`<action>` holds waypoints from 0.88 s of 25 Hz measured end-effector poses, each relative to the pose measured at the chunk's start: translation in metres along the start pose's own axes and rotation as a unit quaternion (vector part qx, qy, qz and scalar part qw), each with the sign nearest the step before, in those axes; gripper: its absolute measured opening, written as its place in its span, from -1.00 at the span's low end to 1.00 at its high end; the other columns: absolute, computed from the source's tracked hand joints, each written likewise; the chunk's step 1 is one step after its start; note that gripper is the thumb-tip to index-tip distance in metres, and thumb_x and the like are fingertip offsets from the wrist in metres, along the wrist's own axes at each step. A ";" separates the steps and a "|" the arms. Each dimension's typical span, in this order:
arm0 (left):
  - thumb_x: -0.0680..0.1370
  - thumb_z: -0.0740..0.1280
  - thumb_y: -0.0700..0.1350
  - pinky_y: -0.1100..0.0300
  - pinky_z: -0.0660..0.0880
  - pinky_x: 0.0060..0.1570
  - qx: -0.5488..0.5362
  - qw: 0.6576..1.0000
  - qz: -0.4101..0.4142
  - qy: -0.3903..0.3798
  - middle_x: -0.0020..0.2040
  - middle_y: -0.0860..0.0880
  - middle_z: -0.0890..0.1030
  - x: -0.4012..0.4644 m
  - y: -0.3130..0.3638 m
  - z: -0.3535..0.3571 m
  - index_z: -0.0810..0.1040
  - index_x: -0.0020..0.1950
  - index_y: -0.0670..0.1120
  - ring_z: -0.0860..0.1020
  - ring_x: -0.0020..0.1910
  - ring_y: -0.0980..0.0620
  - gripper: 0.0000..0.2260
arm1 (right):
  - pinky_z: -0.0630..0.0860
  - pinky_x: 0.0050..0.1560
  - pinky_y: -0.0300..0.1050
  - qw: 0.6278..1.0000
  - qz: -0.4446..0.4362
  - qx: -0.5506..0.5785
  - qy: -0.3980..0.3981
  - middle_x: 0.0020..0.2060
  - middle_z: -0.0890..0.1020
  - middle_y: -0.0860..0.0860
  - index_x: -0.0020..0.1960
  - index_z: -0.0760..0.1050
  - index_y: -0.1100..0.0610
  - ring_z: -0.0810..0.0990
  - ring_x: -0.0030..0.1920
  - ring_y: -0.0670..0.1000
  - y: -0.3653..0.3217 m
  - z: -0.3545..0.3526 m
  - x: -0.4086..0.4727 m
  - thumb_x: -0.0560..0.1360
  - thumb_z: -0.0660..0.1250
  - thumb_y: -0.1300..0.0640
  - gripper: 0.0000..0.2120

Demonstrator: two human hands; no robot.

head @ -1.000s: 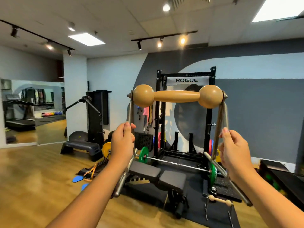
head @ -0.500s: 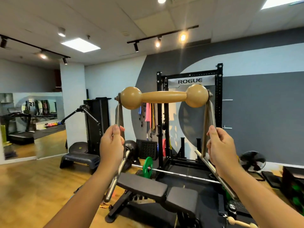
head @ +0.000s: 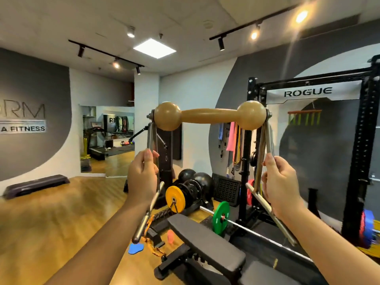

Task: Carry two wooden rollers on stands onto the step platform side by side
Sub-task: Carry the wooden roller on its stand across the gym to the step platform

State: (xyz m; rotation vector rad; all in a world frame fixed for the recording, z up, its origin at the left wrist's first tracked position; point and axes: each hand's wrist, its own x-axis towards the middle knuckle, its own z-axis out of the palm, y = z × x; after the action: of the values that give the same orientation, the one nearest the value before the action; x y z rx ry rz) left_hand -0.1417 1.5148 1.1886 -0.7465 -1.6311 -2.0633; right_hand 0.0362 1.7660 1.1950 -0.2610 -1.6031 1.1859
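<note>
Wooden roller [head: 209, 118] on its metal stand [head: 265, 159], held in the air left of the squat rack [head: 358, 161]. Left hand [head: 141, 177] and right hand [head: 280, 186] each grip one upright leg. Rigid, probably moderately heavy; smooth legs may slip, so grip near the crossbars.

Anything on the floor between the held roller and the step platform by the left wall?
Nothing visible. The tan wooden roller on its metal stand is held up in the left hand and right hand; bare wooden floor runs to the dark step platform.
</note>
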 end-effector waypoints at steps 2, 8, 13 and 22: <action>0.75 0.09 0.07 0.19 0.20 -0.45 0.017 0.999 -0.003 0.031 -0.39 0.00 0.35 0.014 -0.023 0.017 0.56 0.03 -0.11 0.26 -0.49 0.07 -0.65 | 0.30 -0.56 -0.20 0.999 0.002 0.022 -0.026 -0.47 0.43 0.00 -0.09 0.49 0.16 0.35 -0.57 -0.10 0.031 0.013 0.038 0.74 0.18 -0.02 -0.67; 0.73 0.10 0.15 0.25 0.20 -0.55 0.049 0.996 -0.030 0.069 -0.42 0.05 0.34 0.063 -0.066 0.028 0.57 -0.02 0.02 0.25 -0.53 0.14 -0.65 | 0.26 -0.55 -0.26 0.992 0.030 0.082 -0.094 -0.44 0.37 -0.03 -0.14 0.44 0.11 0.31 -0.55 -0.13 0.100 0.074 0.106 0.74 0.17 -0.02 -0.67; 0.74 0.10 0.12 0.18 0.18 -0.48 0.076 0.992 0.006 0.098 -0.39 -0.01 0.33 0.115 -0.110 0.020 0.57 0.02 -0.05 0.25 -0.49 0.06 -0.65 | 0.30 -0.56 -0.21 0.984 0.030 0.106 -0.140 -0.44 0.40 0.04 -0.04 0.46 0.23 0.34 -0.57 -0.12 0.147 0.150 0.158 0.74 0.16 -0.05 -0.63; 0.73 0.09 0.16 0.23 0.21 -0.55 0.105 0.986 0.045 0.122 -0.43 0.09 0.33 0.275 -0.204 0.005 0.59 -0.02 0.07 0.26 -0.52 0.11 -0.65 | 0.31 -0.52 -0.18 0.979 0.006 0.131 -0.156 -0.36 0.44 0.14 0.00 0.49 0.22 0.34 -0.46 0.00 0.223 0.321 0.273 0.73 0.14 -0.07 -0.62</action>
State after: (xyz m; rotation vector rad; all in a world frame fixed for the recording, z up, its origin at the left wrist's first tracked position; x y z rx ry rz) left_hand -0.4788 1.5718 1.2090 -0.4670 -1.6117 -1.8045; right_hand -0.4261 1.8817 1.2085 0.0909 -1.6867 1.4875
